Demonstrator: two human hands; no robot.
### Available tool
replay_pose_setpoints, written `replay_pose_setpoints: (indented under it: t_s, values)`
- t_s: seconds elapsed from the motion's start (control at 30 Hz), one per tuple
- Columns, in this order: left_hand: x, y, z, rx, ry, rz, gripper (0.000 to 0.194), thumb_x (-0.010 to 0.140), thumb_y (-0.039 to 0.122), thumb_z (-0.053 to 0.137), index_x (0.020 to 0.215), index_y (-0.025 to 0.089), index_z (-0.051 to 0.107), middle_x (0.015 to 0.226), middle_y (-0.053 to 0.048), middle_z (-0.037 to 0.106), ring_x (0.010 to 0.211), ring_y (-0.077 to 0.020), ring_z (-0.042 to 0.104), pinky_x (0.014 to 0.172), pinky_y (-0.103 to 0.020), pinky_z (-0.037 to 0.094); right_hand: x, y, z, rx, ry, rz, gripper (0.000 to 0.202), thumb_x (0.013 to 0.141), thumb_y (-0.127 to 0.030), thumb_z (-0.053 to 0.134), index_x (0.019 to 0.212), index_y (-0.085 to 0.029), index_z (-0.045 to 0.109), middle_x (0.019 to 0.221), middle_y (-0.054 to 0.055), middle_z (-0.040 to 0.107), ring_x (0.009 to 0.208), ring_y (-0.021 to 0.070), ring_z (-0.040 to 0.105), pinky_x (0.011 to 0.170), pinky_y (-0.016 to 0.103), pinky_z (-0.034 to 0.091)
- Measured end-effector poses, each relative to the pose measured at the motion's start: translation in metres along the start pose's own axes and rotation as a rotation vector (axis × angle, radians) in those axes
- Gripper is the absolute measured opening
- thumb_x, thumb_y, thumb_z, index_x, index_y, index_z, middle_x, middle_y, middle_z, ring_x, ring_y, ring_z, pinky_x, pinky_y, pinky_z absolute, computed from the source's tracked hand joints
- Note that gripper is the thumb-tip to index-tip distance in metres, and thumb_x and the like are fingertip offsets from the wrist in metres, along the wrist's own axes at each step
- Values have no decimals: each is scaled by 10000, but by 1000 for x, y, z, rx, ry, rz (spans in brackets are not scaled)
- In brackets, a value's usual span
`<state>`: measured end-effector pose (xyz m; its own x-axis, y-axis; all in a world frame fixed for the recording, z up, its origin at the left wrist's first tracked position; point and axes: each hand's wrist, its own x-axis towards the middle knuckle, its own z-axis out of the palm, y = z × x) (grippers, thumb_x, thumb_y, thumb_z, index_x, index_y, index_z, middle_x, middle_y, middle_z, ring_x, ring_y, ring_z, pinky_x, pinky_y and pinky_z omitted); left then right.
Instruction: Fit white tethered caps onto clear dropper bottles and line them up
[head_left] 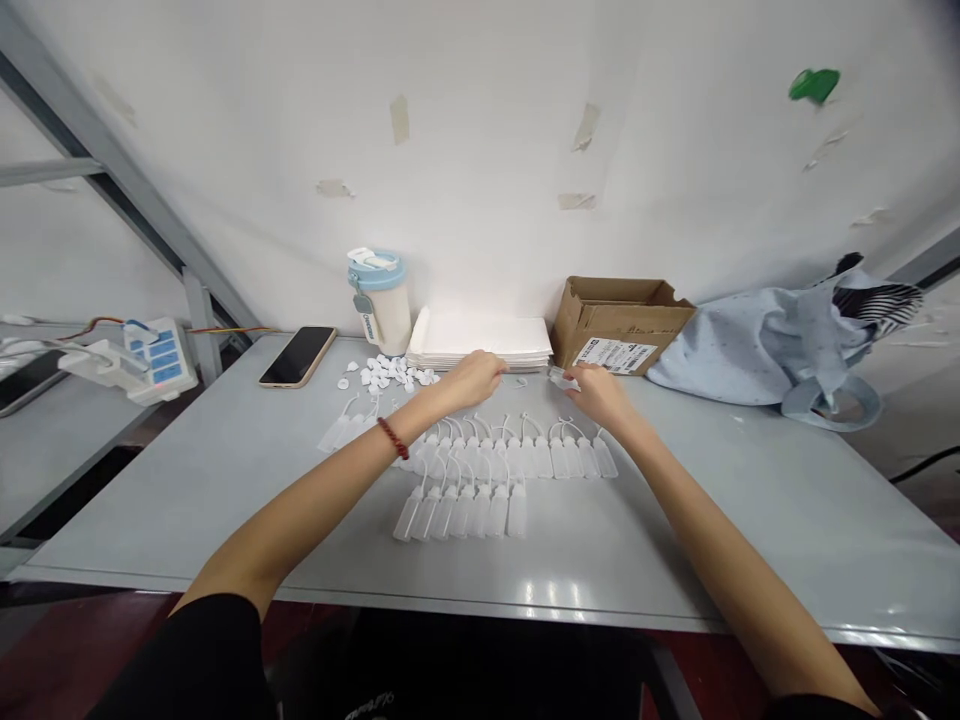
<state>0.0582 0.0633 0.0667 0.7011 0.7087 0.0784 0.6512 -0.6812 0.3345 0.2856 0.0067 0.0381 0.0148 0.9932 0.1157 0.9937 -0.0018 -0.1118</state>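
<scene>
My left hand is closed at the front edge of a stack of white envelopes or sheets. Its fingertips are pressed together, and what they hold, if anything, is too small to make out. Just right of them a small translucent loop lies on the table. My right hand pinches a small clear plastic piece in front of the cardboard box. Below both hands lie rows of small translucent bottles with thin curved strips at their tops. A shorter row of the same bottles lies nearer me. My left forearm hides part of the rows.
Loose white caps are heaped left of the stack. Behind stands a blue-lidded tumbler; a phone lies left. The cardboard box and a light blue cloth bag are at right. A power strip sits far left.
</scene>
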Motion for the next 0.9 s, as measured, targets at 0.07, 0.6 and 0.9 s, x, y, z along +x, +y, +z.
replay_pose_setpoints:
  t_s: [0.07,0.6,0.9]
  values:
    - [16,9,10,3,-32,3,198,911,290,538,982,123,620,983,-61,649,898,-179,622,828,-389,501,0,0,3,3,5,8,198,890,-288,566,1004,-139,630,1045,78,652,951,198,613,821,374,479]
    - [-17,16,-12,-672,211,-119,186,816,283,574,854,127,668,911,-70,676,810,-171,613,746,-302,501,-41,-31,-10,490,392,-121,223,825,-214,544,1036,-180,610,1002,94,688,940,249,596,743,375,503]
    - [-81,25,1,-1278,174,-309,287,737,375,673,883,128,682,795,-64,674,652,-121,591,665,-288,504,-76,-85,-10,726,370,-289,188,863,-231,565,1049,-215,588,980,63,696,838,190,657,710,327,546]
